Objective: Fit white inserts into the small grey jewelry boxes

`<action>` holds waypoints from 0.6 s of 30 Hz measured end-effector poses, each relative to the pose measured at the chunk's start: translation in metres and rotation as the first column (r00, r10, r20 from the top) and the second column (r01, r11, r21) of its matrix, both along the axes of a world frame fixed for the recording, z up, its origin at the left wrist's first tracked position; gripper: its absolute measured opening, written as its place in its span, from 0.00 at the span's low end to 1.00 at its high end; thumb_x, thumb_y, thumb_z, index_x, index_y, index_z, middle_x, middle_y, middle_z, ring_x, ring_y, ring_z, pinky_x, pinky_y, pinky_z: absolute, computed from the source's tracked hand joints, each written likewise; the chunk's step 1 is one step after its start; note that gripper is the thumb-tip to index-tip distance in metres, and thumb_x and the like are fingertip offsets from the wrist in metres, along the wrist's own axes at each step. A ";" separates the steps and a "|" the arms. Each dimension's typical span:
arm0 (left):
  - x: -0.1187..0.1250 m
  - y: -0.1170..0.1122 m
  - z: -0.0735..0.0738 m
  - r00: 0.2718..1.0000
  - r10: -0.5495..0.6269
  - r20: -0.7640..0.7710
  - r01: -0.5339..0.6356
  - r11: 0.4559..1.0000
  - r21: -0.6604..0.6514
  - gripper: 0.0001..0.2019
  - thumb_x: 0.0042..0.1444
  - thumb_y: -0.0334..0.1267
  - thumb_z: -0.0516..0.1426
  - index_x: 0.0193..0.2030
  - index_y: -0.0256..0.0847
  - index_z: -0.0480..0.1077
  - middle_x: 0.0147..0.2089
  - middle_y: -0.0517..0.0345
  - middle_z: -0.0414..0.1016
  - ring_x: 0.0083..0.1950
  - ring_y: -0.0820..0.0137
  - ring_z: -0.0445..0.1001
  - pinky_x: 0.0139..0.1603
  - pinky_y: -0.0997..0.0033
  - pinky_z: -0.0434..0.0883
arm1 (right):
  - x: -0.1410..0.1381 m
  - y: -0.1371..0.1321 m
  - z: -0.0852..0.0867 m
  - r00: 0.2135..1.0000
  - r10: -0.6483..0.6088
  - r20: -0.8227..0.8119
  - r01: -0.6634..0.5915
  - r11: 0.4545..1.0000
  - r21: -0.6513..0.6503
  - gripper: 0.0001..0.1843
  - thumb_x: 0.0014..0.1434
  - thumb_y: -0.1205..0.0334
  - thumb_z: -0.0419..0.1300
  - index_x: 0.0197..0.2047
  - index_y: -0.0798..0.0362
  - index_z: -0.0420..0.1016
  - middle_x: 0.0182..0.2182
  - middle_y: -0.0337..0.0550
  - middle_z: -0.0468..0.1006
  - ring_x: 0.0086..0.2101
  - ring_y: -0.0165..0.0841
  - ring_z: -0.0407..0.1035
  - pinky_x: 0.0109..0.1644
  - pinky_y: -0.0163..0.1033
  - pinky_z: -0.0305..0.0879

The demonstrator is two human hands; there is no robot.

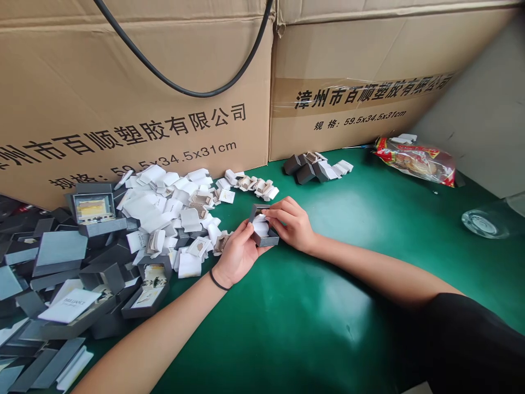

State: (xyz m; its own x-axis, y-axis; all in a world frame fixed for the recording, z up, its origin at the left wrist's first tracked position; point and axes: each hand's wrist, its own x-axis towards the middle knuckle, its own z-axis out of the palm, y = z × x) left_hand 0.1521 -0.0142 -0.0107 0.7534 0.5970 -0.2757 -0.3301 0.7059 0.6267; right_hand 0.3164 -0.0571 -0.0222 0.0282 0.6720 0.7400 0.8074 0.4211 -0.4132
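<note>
A small grey jewellery box (pixel 268 238) sits open at the middle of the green table (pixel 328 317), with a white insert pad (pixel 260 225) in it. My left hand (pixel 237 256) cups the box from the left, fingers closed around its side. From the right, my right hand (pixel 290 223) pinches the box's far rim, fingertips touching the white pad. A black band circles my left wrist.
A heap of white and beige insert pads (pixel 172 213) lies left of my hands. Grey boxes and lids (pixel 65 268) pile up at the far left. Two large cardboard cartons (pixel 164 98) wall the back. More small grey boxes (pixel 305 167), a snack bag (pixel 416 158) and a glass (pixel 479 223) lie right.
</note>
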 end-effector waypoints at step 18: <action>0.000 0.000 0.000 0.998 -0.003 -0.056 0.005 0.999 0.039 0.08 0.60 0.37 0.55 0.45 0.42 0.70 0.47 0.54 0.72 0.49 0.68 0.71 0.49 0.60 0.72 | 0.003 0.002 0.001 0.993 -0.042 0.108 0.045 0.999 -0.023 0.11 0.64 0.66 0.51 0.39 0.52 0.76 0.32 0.45 0.78 0.31 0.33 0.64 0.34 0.41 0.56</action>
State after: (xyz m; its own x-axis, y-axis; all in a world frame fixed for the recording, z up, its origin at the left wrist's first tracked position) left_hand 0.1519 -0.0138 -0.0110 0.7397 0.6054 -0.2939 -0.2908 0.6814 0.6717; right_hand 0.3194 -0.0549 -0.0214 -0.0212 0.6908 0.7228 0.8651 0.3751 -0.3330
